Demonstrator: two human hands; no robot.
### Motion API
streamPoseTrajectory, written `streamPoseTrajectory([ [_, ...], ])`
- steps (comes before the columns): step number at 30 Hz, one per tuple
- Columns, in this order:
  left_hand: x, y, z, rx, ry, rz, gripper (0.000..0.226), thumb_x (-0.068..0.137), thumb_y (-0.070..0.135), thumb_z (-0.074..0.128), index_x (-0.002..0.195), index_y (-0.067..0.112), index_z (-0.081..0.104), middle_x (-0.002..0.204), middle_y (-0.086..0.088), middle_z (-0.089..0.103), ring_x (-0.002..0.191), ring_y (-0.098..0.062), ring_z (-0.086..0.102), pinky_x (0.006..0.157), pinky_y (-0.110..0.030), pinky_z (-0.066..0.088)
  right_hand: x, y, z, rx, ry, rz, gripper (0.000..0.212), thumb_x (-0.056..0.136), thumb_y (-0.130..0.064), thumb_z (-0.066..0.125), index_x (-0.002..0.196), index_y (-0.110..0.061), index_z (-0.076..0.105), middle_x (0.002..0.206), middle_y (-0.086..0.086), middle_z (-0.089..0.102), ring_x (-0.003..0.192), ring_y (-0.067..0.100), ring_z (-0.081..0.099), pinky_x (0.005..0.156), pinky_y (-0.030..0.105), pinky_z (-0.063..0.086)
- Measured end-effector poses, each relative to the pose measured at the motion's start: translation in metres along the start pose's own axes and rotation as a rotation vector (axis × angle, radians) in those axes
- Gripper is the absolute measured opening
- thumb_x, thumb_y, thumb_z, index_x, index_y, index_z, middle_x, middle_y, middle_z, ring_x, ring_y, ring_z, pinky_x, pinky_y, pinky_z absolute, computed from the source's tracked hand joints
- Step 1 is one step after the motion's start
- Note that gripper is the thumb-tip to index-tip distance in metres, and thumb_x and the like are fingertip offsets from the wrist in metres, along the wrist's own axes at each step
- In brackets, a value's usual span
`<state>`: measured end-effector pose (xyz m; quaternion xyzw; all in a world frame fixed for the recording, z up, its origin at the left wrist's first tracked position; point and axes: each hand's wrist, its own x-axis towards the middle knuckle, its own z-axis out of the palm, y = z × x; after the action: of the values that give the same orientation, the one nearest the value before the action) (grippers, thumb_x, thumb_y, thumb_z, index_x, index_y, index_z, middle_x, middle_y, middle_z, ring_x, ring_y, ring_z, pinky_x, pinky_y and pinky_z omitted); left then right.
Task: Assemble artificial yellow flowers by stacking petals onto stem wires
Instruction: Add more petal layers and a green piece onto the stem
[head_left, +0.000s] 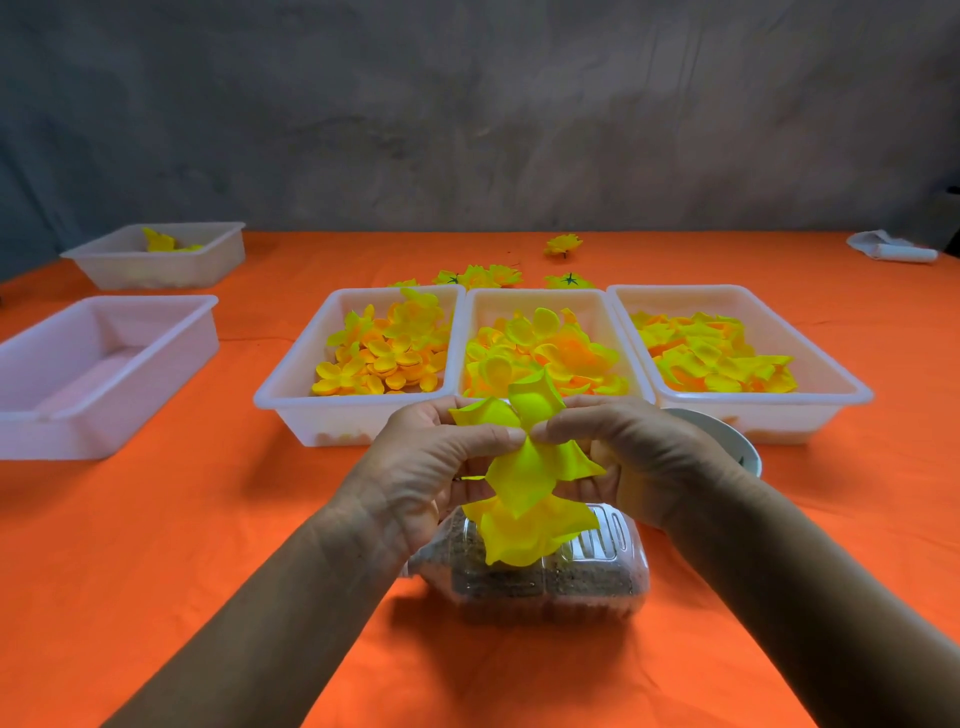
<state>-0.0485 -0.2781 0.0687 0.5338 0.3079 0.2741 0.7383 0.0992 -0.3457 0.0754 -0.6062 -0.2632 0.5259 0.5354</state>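
Over orange table (208, 545), both hands' fingers (498, 434) apparently pinch yellow petals (524, 467).

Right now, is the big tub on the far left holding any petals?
No, the near left tub shows only its bare bottom.

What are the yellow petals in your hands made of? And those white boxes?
The floppy yellow petal piece pinched by the left hand and right hand looks like thin matte fabric: it creases and droops. The milky white rectangular trays look like smooth plastic, probably, since petals show faintly through their walls.
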Motion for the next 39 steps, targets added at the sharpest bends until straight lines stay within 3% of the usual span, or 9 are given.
streamPoseTrajectory([
  [5,0.0002,-0.0003,0.0009,-0.003,0.011,-0.031,0.034,0.067,0.001,0.07,0.1,0.008,0.064,0.066,-0.002,0.07,0.051,-0.012,0.063,0.044,-0.02,0.048,-0.0008,-0.0003,-0.0005,-0.047,-0.027,-0.002,0.023,0.071,-0.001,0.07,0.091,-0.011,0.064,0.11,0.01,0.06,0.107,0.026,0.055,0.045,0.022,0.048],
  [7,0.0016,-0.0008,0.0014,-0.015,0.02,-0.051,0.044,0.064,0.003,0.071,0.107,0.006,0.063,0.07,-0.005,0.069,0.056,-0.016,0.063,0.051,-0.024,0.049,-0.0004,-0.0006,-0.0001,-0.049,-0.024,0.0,0.02,0.071,-0.002,0.07,0.088,-0.011,0.065,0.11,0.011,0.061,0.107,0.026,0.056,0.044,0.022,0.048],
  [9,0.0036,-0.0009,0.0022,-0.047,0.036,-0.062,0.042,0.07,0.001,0.068,0.111,0.004,0.062,0.075,-0.007,0.069,0.063,-0.02,0.062,0.061,-0.03,0.048,-0.0007,-0.0024,0.0,-0.042,-0.045,-0.005,0.011,0.074,-0.004,0.069,0.078,-0.013,0.065,0.094,0.008,0.065,0.088,0.02,0.062,0.045,0.022,0.048],
  [17,0.0056,-0.0025,0.0039,-0.053,0.036,-0.09,0.033,0.073,0.001,0.066,0.105,0.005,0.065,0.076,-0.007,0.07,0.062,-0.019,0.063,0.061,-0.029,0.049,-0.0006,-0.0019,-0.0021,-0.021,-0.088,0.023,0.016,0.077,-0.001,0.065,0.079,-0.016,0.058,0.066,0.001,0.069,0.054,0.013,0.066,0.045,0.021,0.048],
  [21,0.0035,-0.0017,0.0033,-0.047,0.023,-0.082,0.056,0.055,0.008,0.069,0.111,0.001,0.063,0.08,-0.01,0.069,0.065,-0.02,0.064,0.063,-0.03,0.05,0.0004,-0.0016,-0.0023,-0.005,-0.102,0.01,0.023,0.077,0.002,0.065,0.084,-0.017,0.055,0.063,0.0,0.068,0.052,0.013,0.066,0.045,0.022,0.049],
  [26,0.0026,-0.0008,0.0022,-0.058,0.021,-0.079,0.042,0.074,-0.004,0.064,0.116,-0.001,0.059,0.073,-0.007,0.069,0.055,-0.014,0.065,0.047,-0.022,0.052,0.0016,-0.0034,-0.0022,-0.054,-0.129,-0.03,0.017,0.076,0.001,0.064,0.081,-0.015,0.062,0.065,-0.002,0.069,0.053,0.013,0.066,0.046,0.021,0.048],
  [29,0.0033,-0.0003,0.0026,-0.062,0.015,-0.088,0.044,0.076,-0.005,0.063,0.12,-0.002,0.056,0.078,-0.009,0.067,0.057,-0.015,0.063,0.047,-0.022,0.052,0.0014,-0.0029,-0.0028,-0.054,-0.12,-0.032,0.02,0.076,0.0,0.064,0.089,-0.015,0.064,0.072,0.0,0.07,0.059,0.014,0.067,0.048,0.022,0.048],
  [33,0.0047,0.0003,0.0025,-0.07,0.003,-0.097,0.05,0.073,-0.006,0.064,0.122,-0.002,0.055,0.086,-0.011,0.066,0.065,-0.019,0.063,0.053,-0.025,0.054,0.0029,-0.0021,-0.0028,-0.045,-0.069,-0.034,0.058,0.072,-0.003,0.069,0.127,-0.009,0.053,0.109,0.01,0.066,0.088,0.023,0.064,0.055,0.026,0.047],
  [39,0.0064,-0.0012,0.0047,-0.109,-0.015,-0.126,0.054,0.054,0.004,0.067,0.107,0.006,0.061,0.086,-0.01,0.069,0.071,-0.022,0.065,0.061,-0.032,0.056,0.0027,-0.0024,-0.0007,-0.047,-0.089,-0.01,0.065,0.074,-0.002,0.067,0.135,-0.008,0.045,0.086,0.006,0.068,0.061,0.017,0.067,0.052,0.024,0.046],
])
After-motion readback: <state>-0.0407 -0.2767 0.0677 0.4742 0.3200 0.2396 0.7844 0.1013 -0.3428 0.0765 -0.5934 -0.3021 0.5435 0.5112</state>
